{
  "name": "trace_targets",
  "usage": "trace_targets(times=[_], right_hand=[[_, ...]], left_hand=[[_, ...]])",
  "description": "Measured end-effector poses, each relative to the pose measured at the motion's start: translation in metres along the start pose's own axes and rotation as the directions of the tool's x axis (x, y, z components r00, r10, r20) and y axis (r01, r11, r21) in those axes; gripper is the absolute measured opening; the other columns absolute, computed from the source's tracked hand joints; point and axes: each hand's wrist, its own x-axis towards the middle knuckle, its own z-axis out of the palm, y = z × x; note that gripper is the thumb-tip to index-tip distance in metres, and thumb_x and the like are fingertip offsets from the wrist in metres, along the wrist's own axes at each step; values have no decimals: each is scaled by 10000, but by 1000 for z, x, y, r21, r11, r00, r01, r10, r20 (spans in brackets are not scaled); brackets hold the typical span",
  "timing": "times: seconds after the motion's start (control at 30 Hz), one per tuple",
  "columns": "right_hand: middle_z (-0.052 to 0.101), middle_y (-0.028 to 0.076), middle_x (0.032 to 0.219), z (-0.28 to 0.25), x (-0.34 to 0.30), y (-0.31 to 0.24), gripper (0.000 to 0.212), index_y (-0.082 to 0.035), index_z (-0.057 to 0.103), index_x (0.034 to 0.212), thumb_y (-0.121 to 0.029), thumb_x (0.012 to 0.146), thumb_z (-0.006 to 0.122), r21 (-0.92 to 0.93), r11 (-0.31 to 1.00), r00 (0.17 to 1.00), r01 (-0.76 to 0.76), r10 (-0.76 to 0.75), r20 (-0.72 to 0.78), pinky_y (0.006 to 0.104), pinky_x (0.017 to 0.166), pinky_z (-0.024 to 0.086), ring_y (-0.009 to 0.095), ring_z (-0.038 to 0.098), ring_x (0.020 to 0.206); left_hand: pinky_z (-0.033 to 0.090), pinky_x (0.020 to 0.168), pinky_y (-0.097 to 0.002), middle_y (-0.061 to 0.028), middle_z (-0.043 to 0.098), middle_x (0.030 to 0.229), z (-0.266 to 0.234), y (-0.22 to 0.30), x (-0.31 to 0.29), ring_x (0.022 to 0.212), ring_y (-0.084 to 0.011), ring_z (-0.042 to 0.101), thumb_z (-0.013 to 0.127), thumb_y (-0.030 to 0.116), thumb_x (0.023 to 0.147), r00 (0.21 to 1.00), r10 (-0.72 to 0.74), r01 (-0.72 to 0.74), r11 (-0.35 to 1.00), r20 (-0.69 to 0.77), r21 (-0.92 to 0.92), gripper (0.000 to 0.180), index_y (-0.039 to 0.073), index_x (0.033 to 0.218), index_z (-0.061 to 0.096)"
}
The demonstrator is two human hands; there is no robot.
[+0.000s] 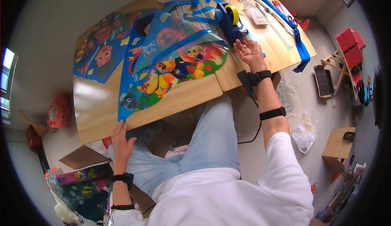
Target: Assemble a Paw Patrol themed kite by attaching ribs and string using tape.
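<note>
The left hand [121, 140] is at the near edge of the light brown wooden table [95, 110]. Its fingers are close together and its thumb sticks out to the side. The fingertips seem to touch the blue bottom corner of a big, shiny plastic sheet with bright cartoon animals [167, 77]. This sheet lies on the table in front of the person, with a see-through flap folded over it and a flat blue ribbon [179, 47] across the flap.

The right hand [250, 53] is palm up, with its fingers a little bent, at the front end of a dark blue tape holder [228, 26]. I cannot tell if they pinch anything. A round yellow tape roll [232, 14] sits in the holder. Just beside it is a clear plastic box of small white bits [256, 13].
</note>
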Motion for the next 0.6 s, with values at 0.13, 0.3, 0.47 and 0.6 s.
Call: trace_targets(times=[0.13,0.3,0.47,0.6], right_hand=[[589,135,948,4,6,-1,174,1,559,973,-111,884,658,-60,997,999,40,-41,-11,488,864,534,325,648,914],[648,73,1007,1,10,-3,162,-92,612,1047,-166,905,632,-388,898,969,208,-242,-40,460,881,463,271,643,920],[653,79,994,-12,17,-2,166,-70,598,1055,-141,906,621,-364,906,969,218,-245,-30,436,840,483,276,651,938],[651,145,970,11,7,13,115,-32,548,1021,-68,913,564,-401,909,983,118,-165,-83,453,781,539,285,680,843]], left_hand=[[324,1088,-459,-150,471,1428,2,1,0,1304,-365,426,786,91,677,1000,4,-4,1000,-5,9,686,-18,1304,530],[325,1081,-463,-152,464,1435,0,4,-1,1303,-360,425,782,78,672,1000,1,-1,1000,-11,4,683,-19,1299,530],[327,1077,-466,-152,461,1435,4,1,1,1298,-361,428,778,74,673,999,27,-27,1000,-20,10,676,-24,1293,529],[329,1076,-465,-152,467,1426,0,-1,-6,1292,-358,435,776,71,671,999,11,-9,1000,-46,29,666,-25,1283,533]])
